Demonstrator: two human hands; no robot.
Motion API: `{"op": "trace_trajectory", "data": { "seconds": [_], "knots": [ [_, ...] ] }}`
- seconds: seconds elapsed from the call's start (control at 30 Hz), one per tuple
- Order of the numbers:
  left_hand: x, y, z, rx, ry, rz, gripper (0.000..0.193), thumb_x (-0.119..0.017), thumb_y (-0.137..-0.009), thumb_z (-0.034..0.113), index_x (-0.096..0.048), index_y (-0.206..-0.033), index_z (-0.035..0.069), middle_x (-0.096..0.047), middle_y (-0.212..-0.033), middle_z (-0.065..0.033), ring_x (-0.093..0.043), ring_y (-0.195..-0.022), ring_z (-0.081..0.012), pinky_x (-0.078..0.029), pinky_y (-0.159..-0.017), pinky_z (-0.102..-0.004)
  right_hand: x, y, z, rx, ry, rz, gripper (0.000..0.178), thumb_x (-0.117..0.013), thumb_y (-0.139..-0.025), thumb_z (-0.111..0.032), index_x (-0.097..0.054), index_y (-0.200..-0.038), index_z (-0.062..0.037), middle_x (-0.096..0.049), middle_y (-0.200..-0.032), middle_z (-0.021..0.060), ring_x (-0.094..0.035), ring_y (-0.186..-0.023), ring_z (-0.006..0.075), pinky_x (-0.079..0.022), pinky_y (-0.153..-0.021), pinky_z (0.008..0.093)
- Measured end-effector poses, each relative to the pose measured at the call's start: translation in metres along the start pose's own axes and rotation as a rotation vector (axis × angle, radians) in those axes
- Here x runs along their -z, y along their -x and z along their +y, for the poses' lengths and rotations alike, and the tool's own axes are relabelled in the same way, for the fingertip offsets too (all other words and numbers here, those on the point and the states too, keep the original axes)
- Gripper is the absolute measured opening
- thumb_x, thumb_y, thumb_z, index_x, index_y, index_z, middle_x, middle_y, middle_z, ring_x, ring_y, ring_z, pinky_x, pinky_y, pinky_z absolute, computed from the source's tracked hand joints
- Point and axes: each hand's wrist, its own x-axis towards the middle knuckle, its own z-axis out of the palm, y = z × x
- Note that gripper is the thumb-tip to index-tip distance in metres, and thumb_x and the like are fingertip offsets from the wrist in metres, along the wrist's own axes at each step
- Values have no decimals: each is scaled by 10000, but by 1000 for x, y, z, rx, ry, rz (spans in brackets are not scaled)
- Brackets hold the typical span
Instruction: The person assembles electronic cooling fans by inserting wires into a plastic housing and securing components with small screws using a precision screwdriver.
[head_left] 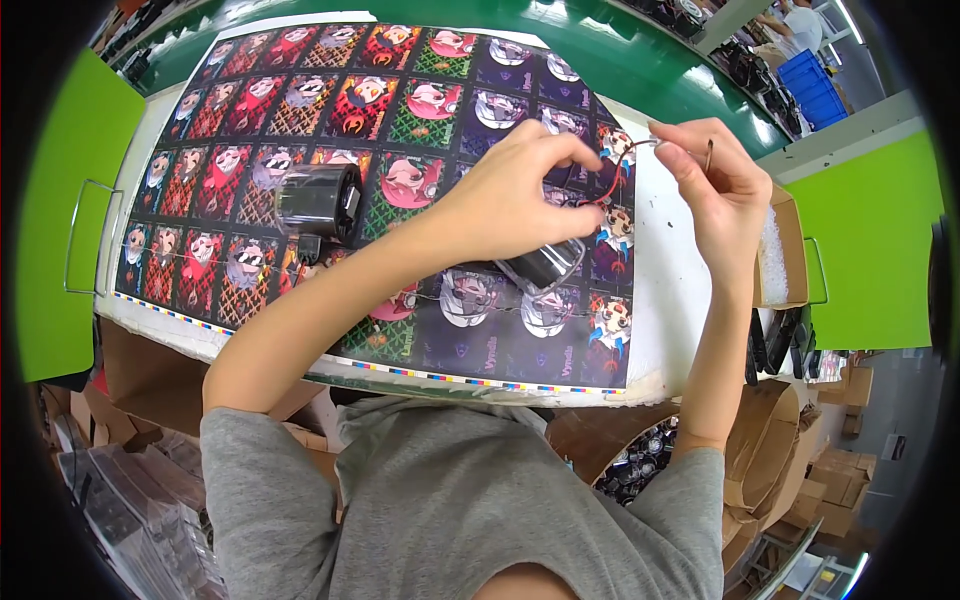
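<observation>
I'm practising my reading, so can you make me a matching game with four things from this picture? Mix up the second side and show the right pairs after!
Things:
1. Wire
2. Crate
3. T-shirt
4. Printed sheet

Clues:
A. Grey, worn by the person
B. Spread over the white table
C. Pinched in the right hand
D. Blue, at the upper right

Right pairs: 1-C, 2-D, 3-A, 4-B

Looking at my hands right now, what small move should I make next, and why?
I'd probably close your left hand's thumb and forefinger on the thin red wire to steady it: their tips look parted beside it, while your right hand appears to pinch its upper end, and a glossy black cylindrical housing sits close by.
</observation>
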Motion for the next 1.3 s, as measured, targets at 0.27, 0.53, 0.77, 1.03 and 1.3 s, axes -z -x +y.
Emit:
{"op": "trace_trajectory", "data": {
  "seconds": [0.27,0.53,0.77,1.03,1.3],
  "knots": [
    [-1,11,6,321,271,-261,430,-599,-716,175,-448,-1106,75,-554,-785,-63,-541,-768,-159,-427,-678,-285,-3,-7,-12,80,245,-92,65,-612,-777,-47,-625,-797,13,-592,-722,8,-376,-521,20,-291,-448,179],
    [-8,15,5,428,348,-123,227,-488,-789,135,-560,-975,28,-568,-728,-46,-536,-697,-107,-423,-636,-261,-2,-7,-30,224,508,-55,37,-599,-767,-16,-602,-794,9,-559,-667,45,-441,-514,80,-336,-454,206],
    [-5,18,4,441,413,-20,234,-379,-845,103,-578,-951,39,-482,-639,8,-412,-581,-44,-335,-524,-219,-10,-7,-37,369,599,-44,83,-608,-764,-2,-597,-847,1,-554,-694,33,-440,-511,71,-316,-433,188],
    [-9,21,-1,406,511,64,211,-419,-824,72,-527,-1003,37,-516,-729,0,-449,-647,-43,-370,-571,-214,-8,9,-13,-258,-119,-77,213,-600,-771,-5,-567,-979,34,-535,-791,3,-488,-685,37,-383,-595,154],
    [-14,21,-4,139,348,191,320,-546,-760,118,-388,-1005,-15,-522,-627,-121,-528,-535,-199,-402,-497,-326,-44,23,6,-224,-97,-176,129,-600,-733,59,-622,-856,26,-568,-796,4,-398,-551,1,-302,-472,153]
  ]
}}
